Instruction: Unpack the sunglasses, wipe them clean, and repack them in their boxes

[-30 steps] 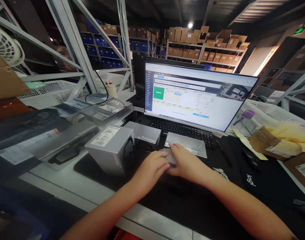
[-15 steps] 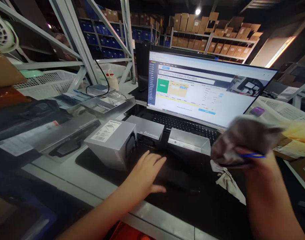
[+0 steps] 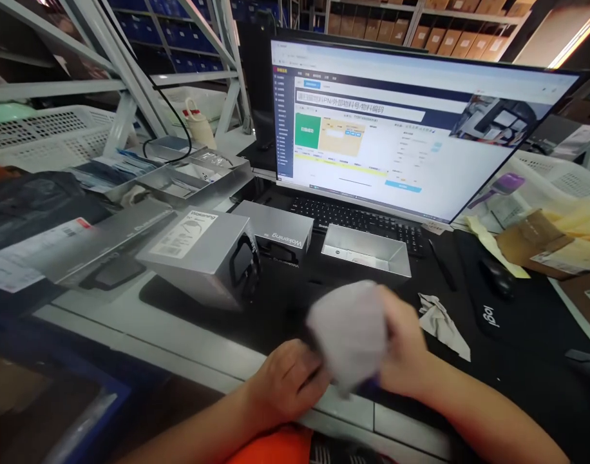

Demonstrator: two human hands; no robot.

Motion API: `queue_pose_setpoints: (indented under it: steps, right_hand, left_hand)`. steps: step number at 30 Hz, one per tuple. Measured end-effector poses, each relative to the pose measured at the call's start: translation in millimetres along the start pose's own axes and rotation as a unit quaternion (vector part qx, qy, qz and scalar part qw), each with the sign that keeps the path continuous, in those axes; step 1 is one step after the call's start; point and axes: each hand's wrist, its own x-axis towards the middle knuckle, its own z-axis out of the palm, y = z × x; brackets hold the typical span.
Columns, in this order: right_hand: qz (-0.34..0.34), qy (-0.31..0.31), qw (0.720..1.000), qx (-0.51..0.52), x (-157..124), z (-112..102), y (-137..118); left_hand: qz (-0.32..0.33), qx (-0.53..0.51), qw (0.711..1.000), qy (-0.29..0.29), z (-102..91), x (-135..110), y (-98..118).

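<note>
A grey cloth [image 3: 350, 332], blurred by motion, is bunched in my right hand [image 3: 406, 341] just above the near edge of the black desk mat [image 3: 275, 309]. My left hand [image 3: 290, 377] is closed with curled fingers right against the cloth's left side. Whatever those fingers grip is hidden. Behind the hands lies an open silver-grey box tray [image 3: 367, 254]. To the left are a large silver-grey box [image 3: 198, 258] with a printed label and a smaller grey box [image 3: 275, 229]. A crumpled pale cloth or paper [image 3: 444, 325] lies right of my right hand.
A monitor [image 3: 372, 129] stands at the back, with a keyboard [image 3: 362, 219] in front. A mouse [image 3: 498, 277] and a dark pen-like stick [image 3: 442, 264] lie to the right. Cardboard boxes [image 3: 565, 254] line the right edge. At left are another grey box [image 3: 111, 245] and a white basket [image 3: 77, 135].
My right hand has brought the grey cloth left and down to the middle. My left hand, spread over the mat before, is now closed beside the cloth. The view has tipped downward.
</note>
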Motion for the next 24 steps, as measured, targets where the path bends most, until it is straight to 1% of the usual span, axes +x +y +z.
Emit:
queue_pose_setpoints:
  steps: [1,2,4,5,6,7,9,10,11,12,14,15,16,17,19,21,22,24]
  right_hand:
    - [-0.017,-0.044,0.996,-0.074,5,8,-2]
    - [-0.021,-0.096,0.982,-0.163,10,14,-5]
    - [0.001,-0.191,0.925,-0.329,21,26,-10]
    - [0.021,-0.219,0.9,-0.376,24,32,-13]
    - [0.036,-0.233,0.885,-0.402,27,39,-16]
    - [0.044,-0.237,0.878,-0.414,30,44,-19]
    - [0.051,-0.231,0.874,-0.424,32,52,-23]
    - [0.046,-0.234,0.873,-0.424,33,51,-24]
    - [0.032,-0.243,0.879,-0.41,34,47,-23]
    - [0.014,-0.257,0.891,-0.374,34,40,-21]
    - [-0.025,-0.294,0.922,-0.249,33,18,-13]
    - [-0.032,-0.306,0.935,-0.176,30,6,-8]
    - [-0.028,-0.317,0.94,-0.125,26,-5,-2]
    - [-0.008,-0.31,0.945,-0.1,21,-13,4]
    - [0.043,-0.256,0.96,-0.099,8,-20,18]
    - [0.071,-0.201,0.969,-0.124,-4,-16,32]
    - [0.072,-0.182,0.971,-0.139,-9,-12,39]
    - [0.052,-0.165,0.971,-0.164,-15,-2,49]
  left_hand:
    - [0.0,0.007,1.0,0.002,-0.8,0,1]
    - [0.008,0.021,1.0,0.004,-1.9,1,2]
    - [0.028,0.049,0.998,0.009,-4.0,2,4]
    - [0.037,0.052,0.998,0.012,-4.5,2,5]
    - [0.04,0.05,0.998,0.014,-4.5,2,6]
    - [0.038,0.046,0.998,0.021,-4.1,1,7]
    - [0.011,0.047,0.998,0.032,-2.1,-3,8]
    - [-0.013,0.051,0.998,0.033,-1.0,-5,8]
    - [-0.045,0.055,0.997,0.029,0.0,-7,8]
    - [-0.082,0.056,0.995,0.024,0.6,-9,8]
    - [-0.16,0.045,0.986,0.005,0.8,-11,6]
    - [-0.194,0.031,0.981,-0.004,0.3,-12,6]
    - [-0.222,0.014,0.975,-0.013,-0.4,-12,5]
    - [-0.246,-0.006,0.969,-0.019,-1.3,-12,5]
    - [-0.282,-0.046,0.958,-0.023,-3.0,-11,5]
    - [-0.32,-0.093,0.942,-0.029,-4.2,-9,5]
    - [-0.338,-0.118,0.933,-0.032,-4.5,-8,4]
    - [-0.368,-0.167,0.914,-0.042,-4.4,-8,2]
